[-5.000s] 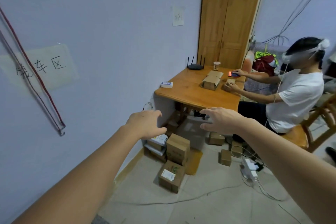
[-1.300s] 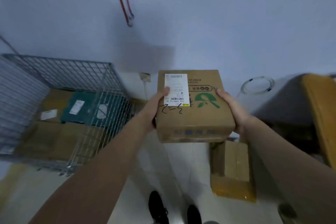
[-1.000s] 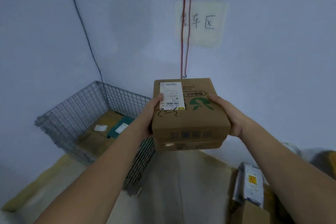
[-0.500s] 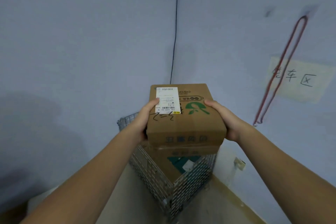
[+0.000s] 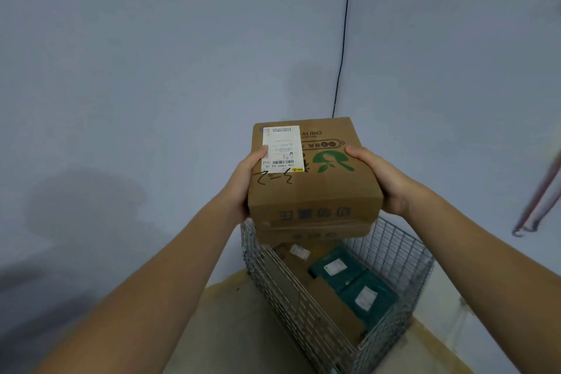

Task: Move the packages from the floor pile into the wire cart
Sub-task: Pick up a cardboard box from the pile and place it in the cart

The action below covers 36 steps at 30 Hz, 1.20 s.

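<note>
Hanging in the air above the near end of the wire cart, the cardboard box is gripped from both sides. Its top carries a white shipping label, a green leaf logo and some black scribbled marks. A second brown box edge shows directly beneath it, touching its underside. The left hand holds the left side, thumb lying on the label's edge and fingers curled under; the right hand clamps the right side with the thumb on top. Below, inside the cart, lie brown cartons and two dark green packages, each with a small white label. The cart stands on the floor in a corner of pale blue walls, where a thin dark cable runs down.
</note>
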{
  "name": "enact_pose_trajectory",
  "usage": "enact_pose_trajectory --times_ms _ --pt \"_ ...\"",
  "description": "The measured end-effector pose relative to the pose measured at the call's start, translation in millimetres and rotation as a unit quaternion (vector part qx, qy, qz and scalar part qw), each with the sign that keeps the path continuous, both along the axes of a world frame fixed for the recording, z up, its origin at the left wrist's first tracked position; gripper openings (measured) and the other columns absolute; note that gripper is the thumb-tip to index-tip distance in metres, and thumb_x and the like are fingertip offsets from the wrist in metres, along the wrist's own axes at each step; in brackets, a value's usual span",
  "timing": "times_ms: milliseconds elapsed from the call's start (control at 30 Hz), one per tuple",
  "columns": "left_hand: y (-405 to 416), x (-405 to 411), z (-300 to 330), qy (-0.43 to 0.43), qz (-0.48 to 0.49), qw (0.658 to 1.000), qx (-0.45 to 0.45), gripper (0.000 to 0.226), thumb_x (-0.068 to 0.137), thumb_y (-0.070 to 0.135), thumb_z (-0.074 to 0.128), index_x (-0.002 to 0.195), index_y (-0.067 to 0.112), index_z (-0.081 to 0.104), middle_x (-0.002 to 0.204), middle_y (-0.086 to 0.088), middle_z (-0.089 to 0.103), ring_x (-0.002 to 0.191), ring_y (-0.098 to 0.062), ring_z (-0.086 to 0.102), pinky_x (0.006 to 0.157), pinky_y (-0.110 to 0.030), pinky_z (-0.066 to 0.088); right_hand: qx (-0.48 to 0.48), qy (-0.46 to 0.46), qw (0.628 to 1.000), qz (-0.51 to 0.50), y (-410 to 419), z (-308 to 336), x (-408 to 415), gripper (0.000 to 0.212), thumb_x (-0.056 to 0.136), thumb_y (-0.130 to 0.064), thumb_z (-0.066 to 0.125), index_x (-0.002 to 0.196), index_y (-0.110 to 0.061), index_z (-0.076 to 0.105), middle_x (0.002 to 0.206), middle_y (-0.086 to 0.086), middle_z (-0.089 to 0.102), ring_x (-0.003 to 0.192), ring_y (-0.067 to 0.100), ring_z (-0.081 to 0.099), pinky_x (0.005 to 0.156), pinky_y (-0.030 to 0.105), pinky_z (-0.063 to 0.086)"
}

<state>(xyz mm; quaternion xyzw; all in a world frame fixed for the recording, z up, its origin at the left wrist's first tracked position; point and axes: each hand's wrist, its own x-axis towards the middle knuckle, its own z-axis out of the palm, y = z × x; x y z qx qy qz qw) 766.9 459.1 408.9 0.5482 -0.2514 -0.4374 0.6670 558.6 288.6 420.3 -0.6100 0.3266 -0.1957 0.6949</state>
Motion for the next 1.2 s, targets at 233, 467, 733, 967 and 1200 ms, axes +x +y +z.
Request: enact_pose_trajectory --times_ms 233,467,733,967,1200 --pt "-75.0 88.3 -8.4 -0.003 -0.012 1.0 0.009 0.037 0.105 0.049 0.052 0.129 0.026 0.068 0.115 -0.007 0.08 0.089 -0.023 0.079 0.078 -0.036 0.059 0.016 -0.002 1.0 0.012 -81.0 -19.5 87.9 0.055 0.092 -0.062 0.063 0.131 -0.024 0.07 0.124 0.011 0.075 0.119 0.034 0.069 0.11 0.052 0.049" --pt "-144.5 182.5 -19.3 0.017 -0.008 1.0 0.009 0.033 0.103 0.047 0.057 0.123 0.024 0.071 0.116 -0.009 0.079 0.094 -0.025 0.078 0.086 -0.039 0.06 0.033 -0.007 0.999 0.022 -148.8 -31.3 177.5 0.056 0.092 -0.061 0.064 0.134 -0.024 0.068 0.129 0.011 0.074 0.122 0.033 0.068 0.111 0.051 0.049" --pt "-230.0 302.3 -63.7 0.044 -0.024 0.999 0.021 0.043 0.098 0.046 0.067 0.13 0.018 0.069 0.119 -0.013 0.078 0.112 -0.034 0.073 0.1 -0.048 0.057 0.052 -0.013 0.998 -0.028 -202.9 -62.7 276.9 0.056 0.095 -0.059 0.062 0.137 -0.022 0.067 0.128 0.011 0.074 0.12 0.032 0.069 0.106 0.047 0.052" --pt "-322.5 379.9 -105.8 0.026 -0.095 0.995 0.032 0.044 0.093 0.042 0.074 0.125 0.011 0.074 0.12 -0.018 0.076 0.113 -0.041 0.072 0.106 -0.057 0.053 0.108 -0.051 0.982 -0.148 -237.5 -101.7 326.4 0.049 0.096 -0.052 0.064 0.131 -0.019 0.071 0.127 0.015 0.073 0.121 0.038 0.068 0.111 0.054 0.049" --pt "-431.6 388.1 -161.7 0.004 -0.163 0.982 0.095 0.108 0.058 0.067 0.09 0.143 0.01 0.054 0.117 -0.016 0.077 0.102 -0.038 0.077 0.083 -0.051 0.063 0.17 -0.025 0.956 -0.237 -286.5 -154.9 318.0 0.051 0.095 -0.054 0.064 0.132 -0.019 0.068 0.126 0.012 0.074 0.118 0.035 0.07 0.109 0.053 0.05"
